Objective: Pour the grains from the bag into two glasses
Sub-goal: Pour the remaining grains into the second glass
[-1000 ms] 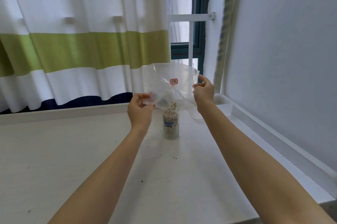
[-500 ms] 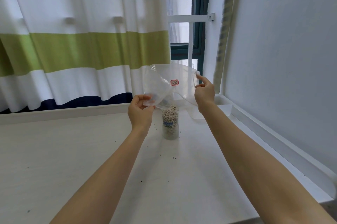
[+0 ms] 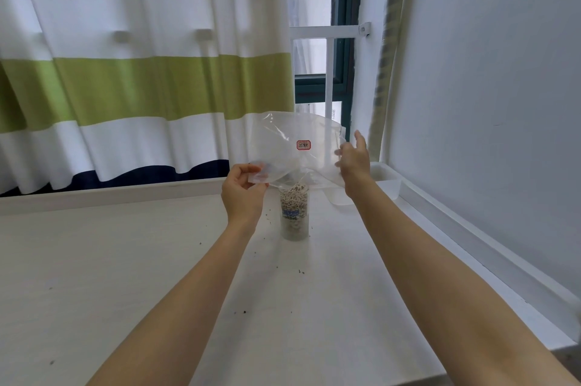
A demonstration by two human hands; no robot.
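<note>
A clear plastic bag (image 3: 292, 150) is held tilted in the air directly above a glass (image 3: 294, 214), with its lowest fold just over the rim. A small red-edged label (image 3: 303, 145) is seen on the bag's face. The bag's lower left corner is pinched by the left hand (image 3: 243, 190), thumb and fingers curled onto the plastic, just left of the glass and a little above its rim. The right hand (image 3: 353, 161) is raised to the right of the glass and above it, at the bag's right edge, its fingers straight and spread; whether the plastic is touched by them cannot be told. The glass is filled with pale grains (image 3: 295, 194), heaped at the rim, and it stands upright on a white table (image 3: 125, 260). Dark specks (image 3: 243, 311) are scattered over the table in front of the glass and to its left. A white plastic tub (image 3: 385, 183) is set behind the glass to the right, against the wall. A striped curtain (image 3: 141, 71) hangs behind the glass.
</note>
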